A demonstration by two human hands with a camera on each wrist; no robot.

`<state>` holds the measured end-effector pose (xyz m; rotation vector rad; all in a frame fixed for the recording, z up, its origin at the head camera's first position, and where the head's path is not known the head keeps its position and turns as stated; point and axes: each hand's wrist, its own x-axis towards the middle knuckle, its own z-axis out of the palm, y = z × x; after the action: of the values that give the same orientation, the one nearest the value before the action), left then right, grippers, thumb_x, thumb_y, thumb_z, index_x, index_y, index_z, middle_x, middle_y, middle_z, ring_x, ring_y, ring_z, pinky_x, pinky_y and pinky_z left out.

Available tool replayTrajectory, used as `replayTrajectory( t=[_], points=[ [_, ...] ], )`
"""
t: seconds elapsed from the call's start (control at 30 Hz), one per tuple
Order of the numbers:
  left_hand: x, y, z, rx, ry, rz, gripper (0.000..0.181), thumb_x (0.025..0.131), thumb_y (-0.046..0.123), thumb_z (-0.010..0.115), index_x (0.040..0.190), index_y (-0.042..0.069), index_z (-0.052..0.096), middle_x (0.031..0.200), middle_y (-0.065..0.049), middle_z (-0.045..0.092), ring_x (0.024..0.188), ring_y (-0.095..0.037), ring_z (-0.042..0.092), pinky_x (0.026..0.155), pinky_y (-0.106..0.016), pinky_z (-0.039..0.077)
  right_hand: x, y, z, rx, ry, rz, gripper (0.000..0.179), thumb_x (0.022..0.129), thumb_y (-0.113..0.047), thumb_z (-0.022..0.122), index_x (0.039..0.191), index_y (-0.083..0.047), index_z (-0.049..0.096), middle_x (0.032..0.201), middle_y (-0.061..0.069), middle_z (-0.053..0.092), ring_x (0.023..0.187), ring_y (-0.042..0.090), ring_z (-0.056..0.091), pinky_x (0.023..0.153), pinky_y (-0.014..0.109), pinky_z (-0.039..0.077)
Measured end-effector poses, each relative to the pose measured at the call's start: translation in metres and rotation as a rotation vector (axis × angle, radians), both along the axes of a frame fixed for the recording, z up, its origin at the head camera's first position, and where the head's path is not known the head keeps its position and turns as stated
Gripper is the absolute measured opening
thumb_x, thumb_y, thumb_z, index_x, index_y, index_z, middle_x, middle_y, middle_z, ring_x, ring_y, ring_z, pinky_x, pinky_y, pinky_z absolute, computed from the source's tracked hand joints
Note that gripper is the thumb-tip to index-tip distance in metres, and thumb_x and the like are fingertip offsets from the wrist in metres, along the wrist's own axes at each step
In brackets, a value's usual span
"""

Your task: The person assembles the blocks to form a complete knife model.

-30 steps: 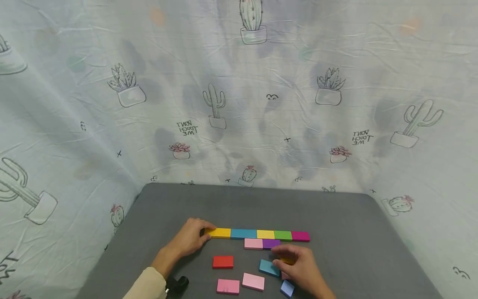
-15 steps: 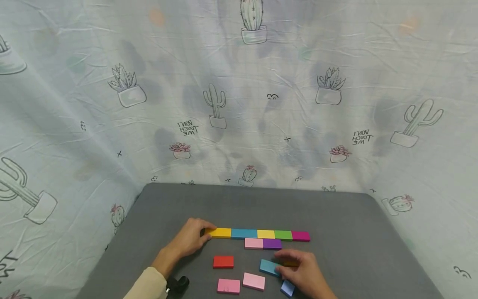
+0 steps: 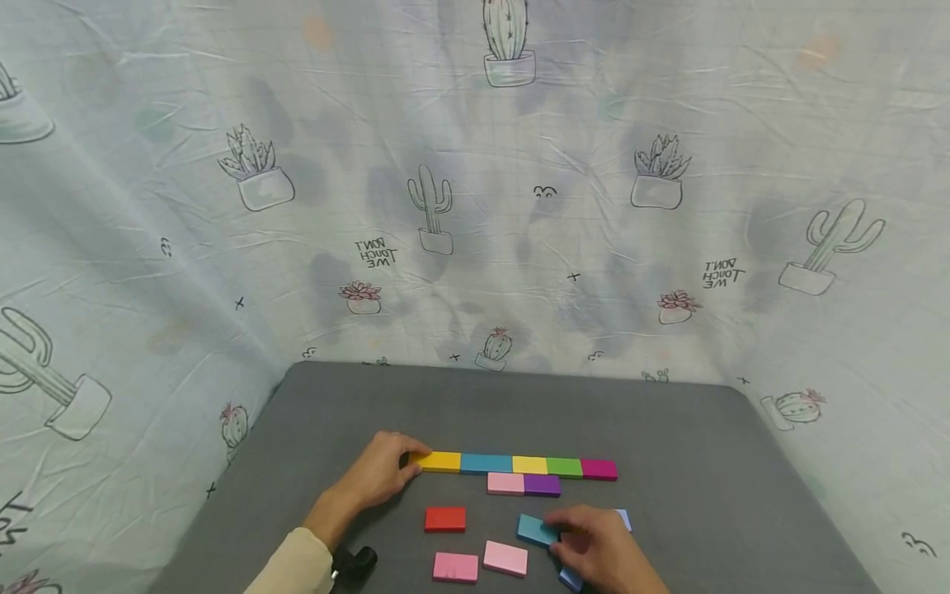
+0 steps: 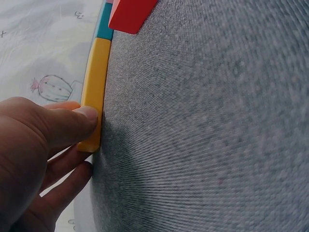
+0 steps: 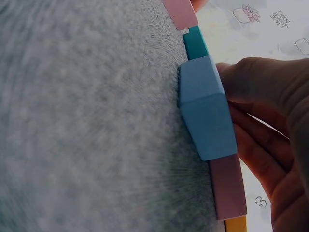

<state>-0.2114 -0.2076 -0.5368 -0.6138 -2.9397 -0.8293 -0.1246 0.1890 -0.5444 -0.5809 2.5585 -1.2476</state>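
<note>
At the left end of a row of colored blocks, my left hand (image 3: 382, 470) pinches a yellow-orange block (image 4: 96, 82) between thumb and fingers. To its right in the head view run a blue block (image 3: 486, 464), a yellow one (image 3: 529, 466), a green one (image 3: 564, 468) and a magenta one (image 3: 599, 469). My right hand (image 3: 597, 549) is bent over the loose blocks, fingertips at the right end of a teal block (image 3: 536, 530); whether it grips that block I cannot tell. In the right wrist view, a light blue block (image 5: 207, 121) and a dusky pink block (image 5: 228, 188) lie beside the fingers.
Below the row, a light pink block (image 3: 505, 483) and a purple block (image 3: 542, 485) sit side by side. A red block (image 3: 445, 520) and two pink blocks (image 3: 456, 568) lie nearer on the grey table (image 3: 356, 396). A patterned cloth (image 3: 475, 289) hangs behind.
My right hand has moved slightly nearer, its index finger drawing in to the teal block. A blue block corner now shows right of that hand. The left hand keeps its place.
</note>
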Motion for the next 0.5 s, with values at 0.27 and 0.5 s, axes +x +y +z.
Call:
replayTrajectory(
  t=[0.27,0.5],
  points=[
    [0.0004,0.0003,0.0003,0.006,-0.012,-0.002,0.026,0.093,0.008,0.086,0.119,0.013,0.085,0.117,-0.002,0.083,0.111,-0.024,0.074,0.102,-0.054,0.061,0.0004,-0.0018,0.0004,-0.011,0.075,-0.040,0.027,0.097,-0.017,0.084,0.124,-0.017,0.081,0.118,0.001,0.081,0.095,0.002,0.070,0.085,0.027,0.067],
    [0.0011,0.0001,0.0003,0.007,-0.020,-0.002,0.026,0.093,0.007,0.086,0.119,0.012,0.085,0.117,-0.003,0.083,0.112,-0.025,0.074,0.103,-0.055,0.060,-0.0025,-0.0030,0.0088,0.044,0.182,-0.168,0.021,0.096,-0.026,0.087,0.116,-0.033,0.082,0.116,-0.011,0.082,0.096,0.003,0.069,0.092,0.035,0.066]
  ],
)
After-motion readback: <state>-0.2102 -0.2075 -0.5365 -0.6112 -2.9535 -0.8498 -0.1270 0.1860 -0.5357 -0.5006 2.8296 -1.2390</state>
